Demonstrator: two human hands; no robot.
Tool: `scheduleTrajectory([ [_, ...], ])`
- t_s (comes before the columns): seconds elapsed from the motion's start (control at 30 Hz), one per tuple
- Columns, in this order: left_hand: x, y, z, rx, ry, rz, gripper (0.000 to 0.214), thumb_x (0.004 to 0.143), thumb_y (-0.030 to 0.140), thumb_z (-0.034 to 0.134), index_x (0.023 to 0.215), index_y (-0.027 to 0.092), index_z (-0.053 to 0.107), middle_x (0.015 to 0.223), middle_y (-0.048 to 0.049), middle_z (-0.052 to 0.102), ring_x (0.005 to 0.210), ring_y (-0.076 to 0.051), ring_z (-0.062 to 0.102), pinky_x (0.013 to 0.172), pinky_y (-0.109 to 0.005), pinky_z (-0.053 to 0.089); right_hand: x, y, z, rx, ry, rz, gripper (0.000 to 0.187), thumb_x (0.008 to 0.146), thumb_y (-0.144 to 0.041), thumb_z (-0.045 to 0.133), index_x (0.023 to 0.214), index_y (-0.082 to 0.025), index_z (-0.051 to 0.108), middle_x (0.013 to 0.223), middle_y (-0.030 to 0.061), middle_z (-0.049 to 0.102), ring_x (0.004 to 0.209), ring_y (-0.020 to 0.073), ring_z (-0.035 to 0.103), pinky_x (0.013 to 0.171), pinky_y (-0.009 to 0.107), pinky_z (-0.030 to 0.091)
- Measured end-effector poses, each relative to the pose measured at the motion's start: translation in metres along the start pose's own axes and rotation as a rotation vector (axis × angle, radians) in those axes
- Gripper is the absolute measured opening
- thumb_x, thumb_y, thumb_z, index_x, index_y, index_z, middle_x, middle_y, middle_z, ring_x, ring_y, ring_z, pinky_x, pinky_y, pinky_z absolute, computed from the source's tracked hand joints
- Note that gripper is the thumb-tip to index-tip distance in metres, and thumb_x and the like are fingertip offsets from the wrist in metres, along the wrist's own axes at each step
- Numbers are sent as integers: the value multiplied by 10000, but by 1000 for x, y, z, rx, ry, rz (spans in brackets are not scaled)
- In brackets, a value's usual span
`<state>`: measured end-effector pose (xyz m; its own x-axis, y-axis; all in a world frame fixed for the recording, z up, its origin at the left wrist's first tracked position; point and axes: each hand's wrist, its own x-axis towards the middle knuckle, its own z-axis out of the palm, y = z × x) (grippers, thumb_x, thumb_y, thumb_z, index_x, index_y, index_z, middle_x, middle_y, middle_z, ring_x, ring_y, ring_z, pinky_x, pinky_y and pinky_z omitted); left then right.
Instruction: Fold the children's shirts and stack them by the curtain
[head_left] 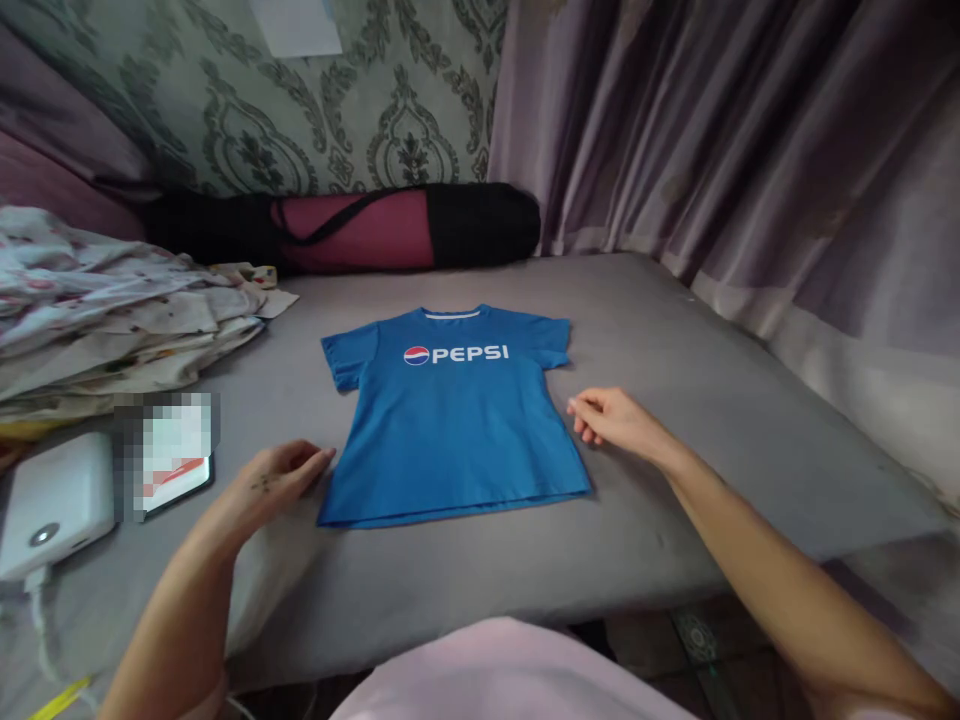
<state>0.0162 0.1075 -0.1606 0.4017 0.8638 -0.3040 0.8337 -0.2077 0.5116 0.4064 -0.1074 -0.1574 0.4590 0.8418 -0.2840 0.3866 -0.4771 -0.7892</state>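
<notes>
Half-curled hands (611, 418) either side of shirt (461, 430)

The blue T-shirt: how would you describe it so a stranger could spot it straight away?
Find the grey surface below the patterned wall, then look between the left hand and the right hand. The T-shirt lies flat there. Unlike the rumpled pale cloth further left, it is blue, with white PEPSI lettering across the chest.
</notes>
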Motion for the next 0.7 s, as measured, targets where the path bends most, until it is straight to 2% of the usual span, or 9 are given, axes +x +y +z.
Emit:
scheduleTrajectory([
  [0.07, -15, 4, 8, 15, -30, 13, 510, 697, 687, 496, 709, 200, 646, 585, -10, 606, 596, -187, 559, 542, -257, 409, -24, 6, 7, -166, 25, -31, 308, 886, -413, 481, 733, -174, 600, 624, 21, 628, 515, 121, 560, 481, 219, 400],
  [0.13, -23, 7, 14, 32, -37, -18, 551, 710, 708, 450, 743, 195, 648, 597, -15, 608, 606, -194, 557, 555, -267, 402, -42, 4, 17, -365, 116, -56, 326, 871, -449, 495, 686, -197, 589, 629, 19, 631, 564, 141, 570, 522, 236, 374],
  [0.2, -29, 9, 19, 27, -19, -51, 573, 715, 718, 429, 779, 192, 646, 613, -16, 610, 617, -196, 555, 565, -272, 397, -52, -1, 26, -518, 193, -36, 296, 851, -450, 522, 680, -214, 573, 634, 14, 631, 595, 159, 573, 541, 250, 343],
  [0.3, -35, 10, 26, -16, 26, -45, 560, 699, 719, 443, 752, 189, 620, 591, -9, 579, 597, -182, 525, 553, -266, 375, -59, -8, 34, -613, 205, -8, 239, 850, -409, 526, 701, -223, 542, 640, 12, 627, 592, 168, 563, 535, 261, 304],
  [0.47, -44, 13, 32, -203, 127, 4, 517, 649, 709, 539, 623, 195, 501, 507, 37, 438, 512, -120, 393, 485, -231, 288, -58, -5, 31, -493, 131, 25, 284, 878, -421, 468, 686, -221, 525, 597, -3, 597, 554, 154, 565, 549, 259, 326],
  [0.6, -50, 21, 32, -472, 83, -53, 527, 633, 708, 597, 698, 207, 447, 533, 63, 432, 488, -103, 403, 462, -208, 313, -54, 3, 25, -282, 55, 114, 292, 871, -465, 443, 737, -215, 516, 456, -51, 481, 433, 129, 501, 506, 249, 335],
  [0.7, -51, 18, 34, -537, 85, -84, 541, 635, 698, 619, 811, 221, 436, 539, 76, 457, 461, -96, 386, 441, -197, 304, -53, 11, 23, -147, 19, 85, 241, 849, -447, 470, 841, -207, 500, 464, -80, 447, 408, 108, 446, 466, 234, 315],
])
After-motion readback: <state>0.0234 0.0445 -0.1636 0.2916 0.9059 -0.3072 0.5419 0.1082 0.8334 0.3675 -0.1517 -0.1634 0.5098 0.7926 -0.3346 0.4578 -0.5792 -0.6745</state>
